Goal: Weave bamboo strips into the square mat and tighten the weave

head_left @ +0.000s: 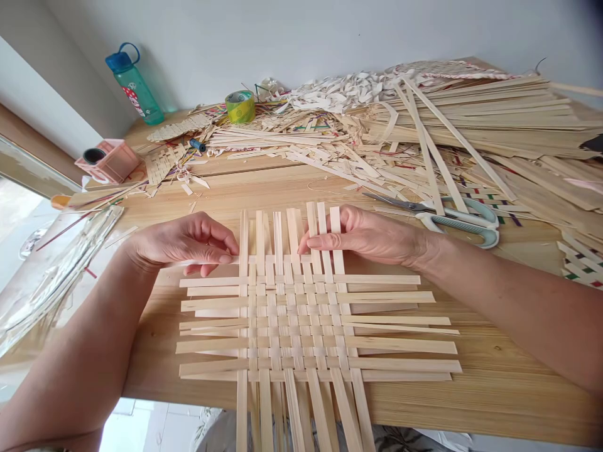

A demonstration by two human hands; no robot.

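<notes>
A square of woven flat wooden strips (295, 326) lies on the table in front of me, its loose ends reaching out on all sides and over the near edge. My left hand (198, 242) pinches one end of a thin crosswise strip (257, 258) at the far left of the weave. That strip passes among the upright strips above the woven rows. My right hand (351, 235) is at the far right corner, thumb in front of the upright strips and fingers partly hidden behind them, closed on the strip's other end near the uprights.
Scissors (452, 220) lie open-bladed beyond my right hand. Piles of cut strips (471, 119) spread along the back, with a roll of tape (240, 107). At the back left stand a teal water bottle (144, 94) and a pink basket (110, 161). A plastic-covered bundle (70, 270) lies left.
</notes>
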